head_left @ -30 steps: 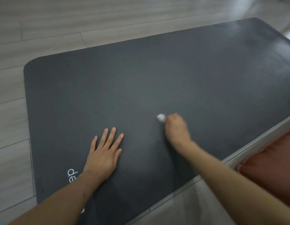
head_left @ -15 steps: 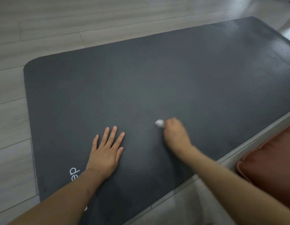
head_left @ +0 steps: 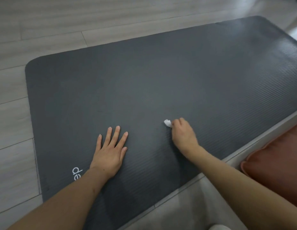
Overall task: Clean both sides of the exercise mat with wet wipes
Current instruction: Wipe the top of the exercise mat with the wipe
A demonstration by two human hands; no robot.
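the exercise mat (head_left: 161,83) lies flat and unrolled on the wooden floor (head_left: 44,19), ribbed side up. the left hand (head_left: 109,151) rests palm down on it with fingers straight and slightly spread, gripping nothing, just pinning the mat. the right hand (head_left: 183,135) has its fingers curled round a small bunched wet wipe (head_left: 167,123), which pokes out just beyond the fingertips and touches the mat; most of the wipe is hidden inside the curl.

the step in hand looks like wiping the upper face, so roughly the first half of the job; the underside is not yet in reach. to do it well, i judge the wad should be opened out a little under the right fingers so more cloth meets the surface. as it is, only a small tip touches. strokes are probably best run along the ribs, since grime would sit in the grooves. the flat left fingers belong just beside the stroke, on the side away from the wipe's travel, so the soft foam does not ripple or creep ahead of the right fingertips. overlapping passes help, working outward from the patch between the two hands toward the far edge beyond the fingertips. a tight wad may dry out quickly, so refolding to a fresh face seems sensible.

a reddish cushion (head_left: 274,163) sits off beyond the right wrist, well apart from the wipe.
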